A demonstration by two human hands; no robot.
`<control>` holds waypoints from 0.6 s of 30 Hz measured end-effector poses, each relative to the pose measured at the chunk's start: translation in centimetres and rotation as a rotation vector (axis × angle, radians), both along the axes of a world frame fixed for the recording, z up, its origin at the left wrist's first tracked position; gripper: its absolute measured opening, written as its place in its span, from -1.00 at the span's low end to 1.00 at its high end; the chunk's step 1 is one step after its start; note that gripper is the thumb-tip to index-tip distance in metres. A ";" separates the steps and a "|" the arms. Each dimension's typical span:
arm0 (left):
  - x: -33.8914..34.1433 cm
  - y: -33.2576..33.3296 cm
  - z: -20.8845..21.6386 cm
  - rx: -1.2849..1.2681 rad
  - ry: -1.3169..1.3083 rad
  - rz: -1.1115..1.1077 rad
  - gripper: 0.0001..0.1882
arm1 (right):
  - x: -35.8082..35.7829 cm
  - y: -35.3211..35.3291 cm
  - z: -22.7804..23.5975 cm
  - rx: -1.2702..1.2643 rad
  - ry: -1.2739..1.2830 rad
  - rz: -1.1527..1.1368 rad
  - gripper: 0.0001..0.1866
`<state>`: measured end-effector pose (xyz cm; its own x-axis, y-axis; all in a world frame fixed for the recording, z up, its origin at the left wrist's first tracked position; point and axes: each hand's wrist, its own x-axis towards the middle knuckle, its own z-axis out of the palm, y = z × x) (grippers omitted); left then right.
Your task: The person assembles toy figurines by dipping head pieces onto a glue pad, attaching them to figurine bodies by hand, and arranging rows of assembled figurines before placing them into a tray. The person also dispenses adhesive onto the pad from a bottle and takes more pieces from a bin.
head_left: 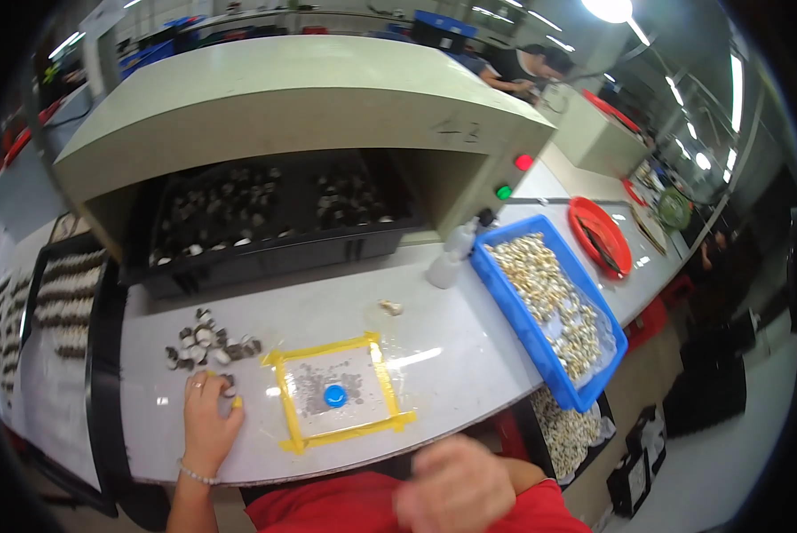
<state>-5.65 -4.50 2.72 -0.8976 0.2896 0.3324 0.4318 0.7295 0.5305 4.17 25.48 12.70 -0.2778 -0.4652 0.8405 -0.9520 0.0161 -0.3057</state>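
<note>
My left hand (208, 419) is at the left of the white worktable, with yellow covers on its thumb and a fingertip. Between them is a small dark-and-white piece (229, 387). Just beyond the fingers lies a loose pile of similar small pieces (205, 340). My right hand (456, 487) hovers in front of the table's near edge, smeared by motion; its fingers cannot be made out. Mid-table, yellow tape frames a rectangular patch (305, 371) with grey smudges, and a round blue cap (334, 396) sits on it.
A cream cabinet (301, 111) stands behind, with a black tray (278, 253) of pieces inside. To the right are a white bottle (444, 269), a blue basin (531, 351) of gold-and-white pieces and a red tray (623, 258). Black racks (107, 355) stand left. Another person (515, 67) works behind.
</note>
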 end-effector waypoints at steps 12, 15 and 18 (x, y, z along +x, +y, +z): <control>0.2 0.3 -1.5 0.183 -0.099 0.047 -0.81 | -6.8 25.5 -5.5 0.505 -1.009 -1.551 -0.21; 0.1 0.0 -1.5 0.188 -0.095 0.042 -0.81 | -8.3 24.5 -6.7 0.573 -1.039 -1.570 -0.19; 0.2 0.0 -1.2 0.185 -0.088 0.034 -0.81 | -8.1 24.7 -7.9 0.540 -0.965 -1.578 -0.27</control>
<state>-5.43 -4.51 1.51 -0.9338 0.1997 0.2969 0.3545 0.6292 0.6917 -3.94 50.15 4.80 -0.8562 0.5149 0.0434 0.4786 0.8218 -0.3091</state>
